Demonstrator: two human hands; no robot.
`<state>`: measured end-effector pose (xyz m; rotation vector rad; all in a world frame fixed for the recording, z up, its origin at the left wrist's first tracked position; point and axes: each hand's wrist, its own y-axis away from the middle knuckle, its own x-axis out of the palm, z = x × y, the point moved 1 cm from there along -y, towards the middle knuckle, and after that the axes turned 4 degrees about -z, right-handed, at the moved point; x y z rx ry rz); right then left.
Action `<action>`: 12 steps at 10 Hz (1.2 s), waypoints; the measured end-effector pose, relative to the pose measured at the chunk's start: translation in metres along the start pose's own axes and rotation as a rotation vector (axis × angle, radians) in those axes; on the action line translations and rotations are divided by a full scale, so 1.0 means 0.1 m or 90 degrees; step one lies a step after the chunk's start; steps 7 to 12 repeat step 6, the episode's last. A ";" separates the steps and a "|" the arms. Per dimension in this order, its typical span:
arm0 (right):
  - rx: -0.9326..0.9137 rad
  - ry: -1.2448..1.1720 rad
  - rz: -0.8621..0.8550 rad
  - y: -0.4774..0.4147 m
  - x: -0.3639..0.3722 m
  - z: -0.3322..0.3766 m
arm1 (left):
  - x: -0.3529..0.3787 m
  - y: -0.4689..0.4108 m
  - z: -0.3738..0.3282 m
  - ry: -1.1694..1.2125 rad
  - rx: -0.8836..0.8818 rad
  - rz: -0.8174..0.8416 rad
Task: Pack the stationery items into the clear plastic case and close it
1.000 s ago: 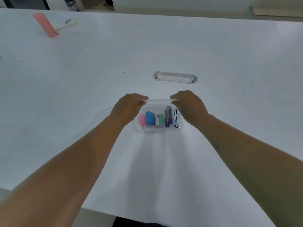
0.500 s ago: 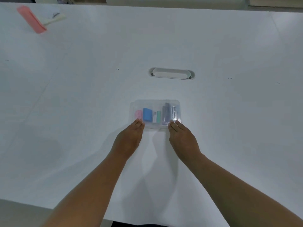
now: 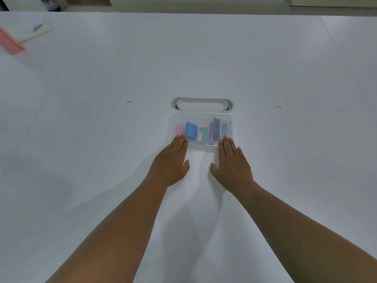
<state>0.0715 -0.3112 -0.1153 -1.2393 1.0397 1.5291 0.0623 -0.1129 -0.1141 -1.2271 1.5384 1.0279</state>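
Note:
The clear plastic case lies flat on the white table with its lid down. Inside it show a pink item, a blue block, a white and green piece and dark stapler-like tools. My left hand rests palm down, fingertips on the case's near left edge. On the near right edge lie the fingertips of my right hand, also flat. Both hands hold nothing.
A white oval cable cover is set into the table just beyond the case. A pink object and a white item lie at the far left. The table's far edge runs along the top.
My hands came off the far edge of the case and drew back to its near edge. The lid now lies shut, and my fingers have flattened on its front.

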 end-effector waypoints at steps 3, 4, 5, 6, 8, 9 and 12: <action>0.013 -0.017 0.010 -0.14 0.00 -0.08 | 0.07 -0.14 -0.01 -0.032 0.010 0.000; 0.010 -0.027 0.016 -0.03 0.02 -0.11 | 0.11 -0.04 -0.02 -0.062 0.015 -0.001; 0.006 -0.036 0.004 0.16 0.06 -0.10 | 0.14 0.13 -0.03 -0.072 0.020 -0.013; 0.010 -0.037 0.029 0.36 0.15 -0.10 | 0.25 0.38 -0.01 -0.072 0.013 -0.024; 0.010 -0.037 0.029 0.36 0.15 -0.10 | 0.25 0.38 -0.01 -0.072 0.013 -0.024; 0.010 -0.037 0.029 0.36 0.15 -0.10 | 0.25 0.38 -0.01 -0.072 0.013 -0.024; 0.010 -0.037 0.029 0.36 0.15 -0.10 | 0.25 0.38 -0.01 -0.072 0.013 -0.024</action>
